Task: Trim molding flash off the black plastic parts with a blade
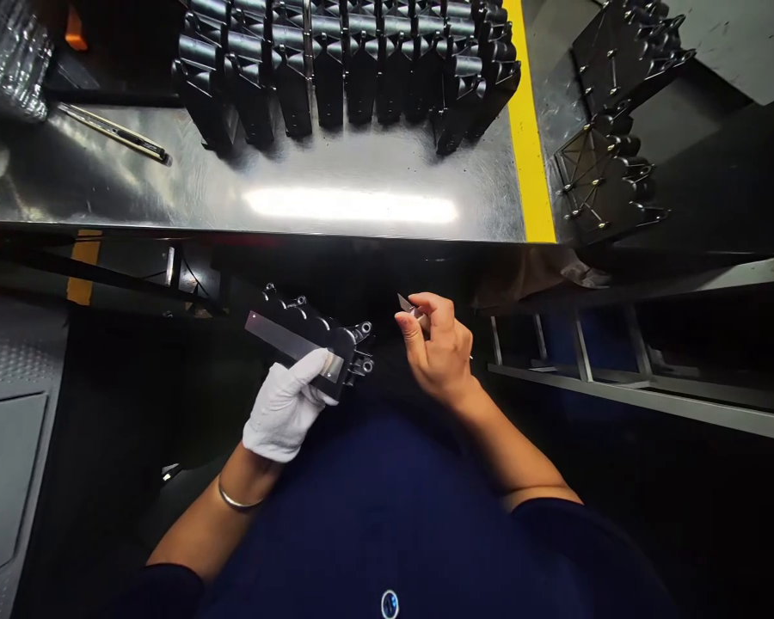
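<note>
In the head view, my gloved left hand (287, 404) is closed on the near end of a black part (284, 335), thumb across its flat face, just off centre toward nine o'clock. Toward three, my bare right hand (439, 348) pinches a small pointed blade (404, 303), apart from it. At twelve, similar parts (361, 60) stand in a row on a shiny bench (335, 172).

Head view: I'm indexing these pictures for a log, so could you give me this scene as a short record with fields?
Left hand: white-gloved, holding a black part
Right hand: bare, gripping a small blade
Blade and part: apart
Metal bench: similar black parts standing in a row
Left of row: pen-like item, lying flat
Right of row: yellow stripe
</note>
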The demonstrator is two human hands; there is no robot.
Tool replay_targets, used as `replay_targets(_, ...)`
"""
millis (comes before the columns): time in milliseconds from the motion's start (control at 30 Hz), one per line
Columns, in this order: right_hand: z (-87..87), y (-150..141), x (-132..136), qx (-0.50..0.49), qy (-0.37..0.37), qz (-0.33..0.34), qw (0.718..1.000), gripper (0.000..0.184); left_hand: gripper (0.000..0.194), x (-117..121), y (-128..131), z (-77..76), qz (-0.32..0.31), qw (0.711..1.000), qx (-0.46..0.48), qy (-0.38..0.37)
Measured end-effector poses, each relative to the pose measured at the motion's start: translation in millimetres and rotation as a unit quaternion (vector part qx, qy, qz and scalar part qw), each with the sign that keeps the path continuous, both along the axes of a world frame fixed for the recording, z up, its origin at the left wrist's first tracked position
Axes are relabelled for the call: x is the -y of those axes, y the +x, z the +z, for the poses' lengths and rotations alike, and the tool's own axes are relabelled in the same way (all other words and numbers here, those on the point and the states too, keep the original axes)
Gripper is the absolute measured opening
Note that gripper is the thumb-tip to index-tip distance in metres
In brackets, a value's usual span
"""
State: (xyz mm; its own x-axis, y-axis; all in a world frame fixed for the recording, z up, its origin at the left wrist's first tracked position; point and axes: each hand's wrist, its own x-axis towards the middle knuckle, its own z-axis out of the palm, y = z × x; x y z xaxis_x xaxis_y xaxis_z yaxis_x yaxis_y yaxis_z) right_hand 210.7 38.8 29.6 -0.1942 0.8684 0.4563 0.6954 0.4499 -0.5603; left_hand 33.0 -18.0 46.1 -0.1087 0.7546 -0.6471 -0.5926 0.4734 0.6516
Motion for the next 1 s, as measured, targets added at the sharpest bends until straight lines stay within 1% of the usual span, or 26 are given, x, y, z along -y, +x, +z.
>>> replay_targets(33, 4.0, 2, -1, 0.024, 0.007, -0.003, 1.0, 0.022, 0.018, -1, -1, 0.3, 0.005, 1.0, 0.007, -0.007)
replay_targets(67, 8.7, 4, -1, 0.047, 0.014, 0.011, 0.999, 0.02, 0.018, -2, -2, 0.5, 0.011, 1.0, 0.011, -0.012)
replay_targets(167, 24.1, 8, 0, 0.12, 0.025, 0.099, 0.988, 0.016, 0.019, -2, -4, 0.0, 0.031, 0.999, 0.013, -0.017)
replay_targets(233, 33.1, 9, 2, 0.161, 0.025, 0.138, 0.977, 0.016, 0.02, -2, -4, -1.2, 0.035, 0.999, 0.009, -0.021)
replay_targets(367, 42.6, 9, 3, 0.209, 0.029, 0.156, 0.965, 0.017, 0.026, 1, -4, -3.4, 0.038, 0.999, -0.002, -0.012)
replay_targets(533, 42.3, 9, 2, 0.216, 0.016, 0.16, 0.963, 0.021, 0.034, 1, -4, -4.7, 0.023, 1.0, 0.007, 0.0)
replay_targets(667, 39.8, 10, 1, 0.18, -0.002, 0.166, 0.97, 0.02, 0.035, 0, -3, -4.5, 0.01, 1.0, 0.005, 0.014)
replay_targets(800, 34.3, 8, 2, 0.115, -0.064, 0.164, 0.978, 0.025, 0.029, 0, -1, -3.4, 0.03, 0.999, -0.011, 0.007)
replay_targets(867, 30.5, 6, 4, 0.083, -0.095, 0.163, 0.979, 0.028, 0.026, 1, 0, -2.6, 0.029, 0.999, -0.025, -0.002)
replay_targets(1000, 24.5, 1, 8, 0.07, -0.126, 0.158, 0.977, 0.032, 0.036, 1, 1, -0.2, 0.03, 0.999, -0.043, -0.001)
